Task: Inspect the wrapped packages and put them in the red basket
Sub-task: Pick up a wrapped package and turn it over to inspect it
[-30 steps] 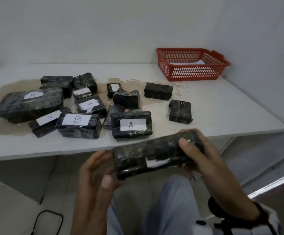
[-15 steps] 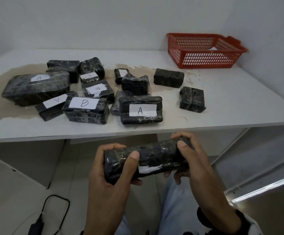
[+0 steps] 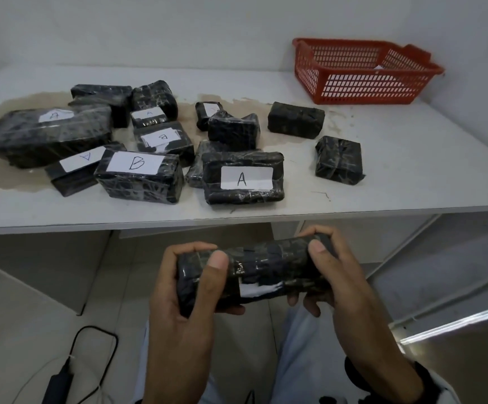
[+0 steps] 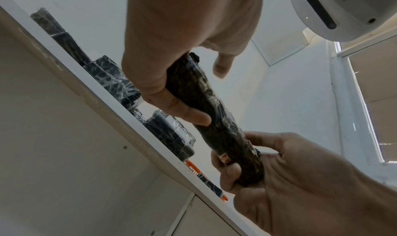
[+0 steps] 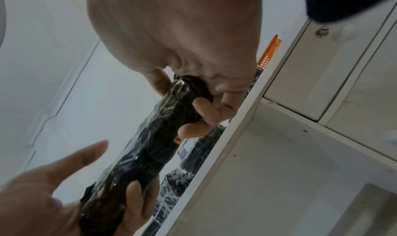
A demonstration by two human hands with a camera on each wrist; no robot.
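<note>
Head view shows both hands holding one long black wrapped package (image 3: pixel 254 275) in front of the table edge (image 3: pixel 237 220), well short of the red basket (image 3: pixel 362 74) at the far right corner. The left hand (image 3: pixel 184 287) curls round one end, thumb on top; the right hand (image 3: pixel 333 275) clasps the other end the same way. A white label strip (image 3: pixel 258 288) peeks out between the two thumbs on the near face. To inspect it well, I'd roll the package toward the thumbs until that label faces up, keeping fingertips off it.
</note>
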